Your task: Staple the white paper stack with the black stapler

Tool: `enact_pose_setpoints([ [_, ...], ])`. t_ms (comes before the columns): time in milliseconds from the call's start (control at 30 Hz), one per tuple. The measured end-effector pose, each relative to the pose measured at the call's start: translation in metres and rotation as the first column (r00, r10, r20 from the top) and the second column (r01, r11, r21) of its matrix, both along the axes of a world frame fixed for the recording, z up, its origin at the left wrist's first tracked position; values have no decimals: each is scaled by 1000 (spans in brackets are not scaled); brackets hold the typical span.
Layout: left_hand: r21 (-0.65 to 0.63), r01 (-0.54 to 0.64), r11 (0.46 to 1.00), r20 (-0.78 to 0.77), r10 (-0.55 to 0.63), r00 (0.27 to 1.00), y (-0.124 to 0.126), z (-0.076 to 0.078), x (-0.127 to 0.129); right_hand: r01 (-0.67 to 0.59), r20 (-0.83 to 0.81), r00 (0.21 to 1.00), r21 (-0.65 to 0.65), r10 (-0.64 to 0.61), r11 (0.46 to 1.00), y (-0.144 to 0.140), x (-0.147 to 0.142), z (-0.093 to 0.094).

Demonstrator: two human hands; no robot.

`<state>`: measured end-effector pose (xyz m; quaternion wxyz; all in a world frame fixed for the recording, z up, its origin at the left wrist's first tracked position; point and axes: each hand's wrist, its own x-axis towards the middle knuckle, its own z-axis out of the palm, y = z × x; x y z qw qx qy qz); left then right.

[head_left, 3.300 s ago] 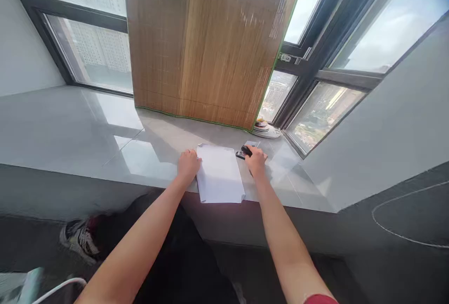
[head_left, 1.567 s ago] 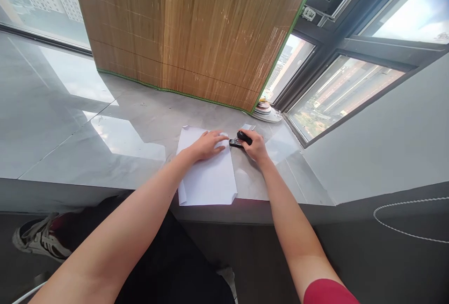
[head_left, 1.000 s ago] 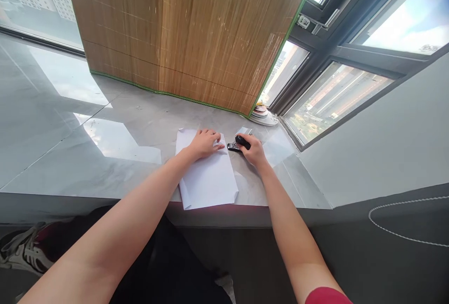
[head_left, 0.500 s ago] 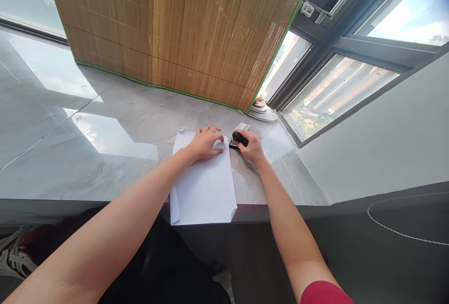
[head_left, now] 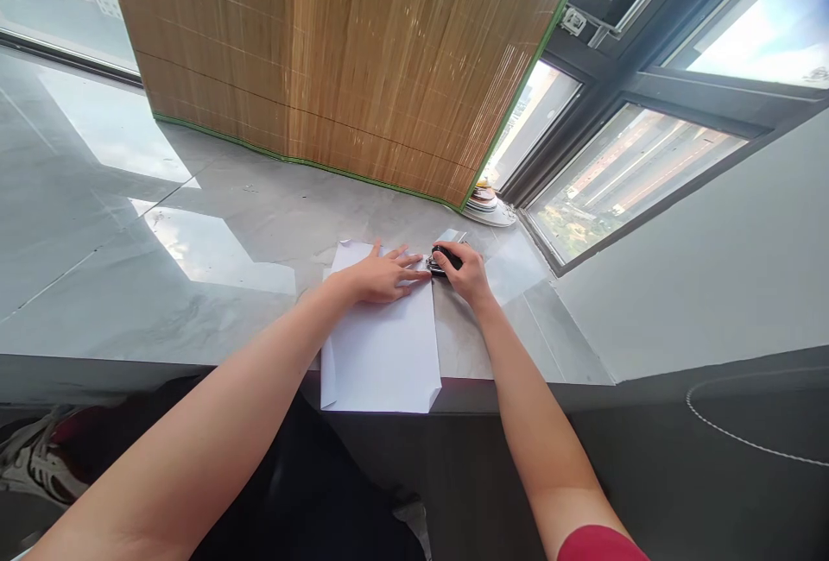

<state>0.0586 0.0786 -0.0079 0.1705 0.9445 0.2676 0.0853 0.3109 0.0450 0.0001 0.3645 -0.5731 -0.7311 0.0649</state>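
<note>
White paper (head_left: 385,362), folded at its lower corners, lies on the grey marbled ledge (head_left: 259,319) and sticks out past the front edge. My left hand (head_left: 385,276) rests flat on its upper part, fingers spread towards the right edge. At that edge sits a small black and silver stapler (head_left: 446,257), its nose against the paper close to my left fingertips. My right hand (head_left: 470,276) is wrapped round the stapler from the right. How far the paper reaches into the stapler's jaws is too small to tell.
A bamboo blind (head_left: 350,52) with green edging hangs behind the ledge. Stacked round items (head_left: 489,209) stand in the corner by the dark window frame (head_left: 557,147). A white wall (head_left: 686,276) closes the right side, with a thin cord (head_left: 744,440) below it.
My left hand has flattened, its fingers now stretched towards the stapler instead of curled. My right hand stays on the stapler, whose raised handle looks lower. The view has shifted slightly.
</note>
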Motion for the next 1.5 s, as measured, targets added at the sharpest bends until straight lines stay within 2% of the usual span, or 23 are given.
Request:
enact_pose_setpoints([
  [133, -11, -6, 1000, -48, 6, 999, -2, -1, 5, 7, -8, 1000, -2, -7, 1000, 0, -1, 0],
  [300, -23, -22, 999, -26, 21, 999, -2, -2, 6, 49, 9, 999, 8, -49, 999, -1, -7, 0],
  [500, -23, -27, 999, -44, 26, 999, -2, -3, 10, 73, 85, 994, 12, -73, 997, -4, -12, -1],
  [1033, -47, 0, 999, -63, -3, 998, -2, 4, 12, 123, 124, 985, 8, -123, 992, -6, -19, 2],
  [1333, -41, 2, 999, -71, -5, 997, -4, 6, 12, 149, 234, 961, 13, -148, 989, -6, -22, 2],
  [1500, -55, 11, 998, -43, -14, 999, -3, 6, 11, 190, 394, 901, 27, -185, 981, -7, -24, -2],
])
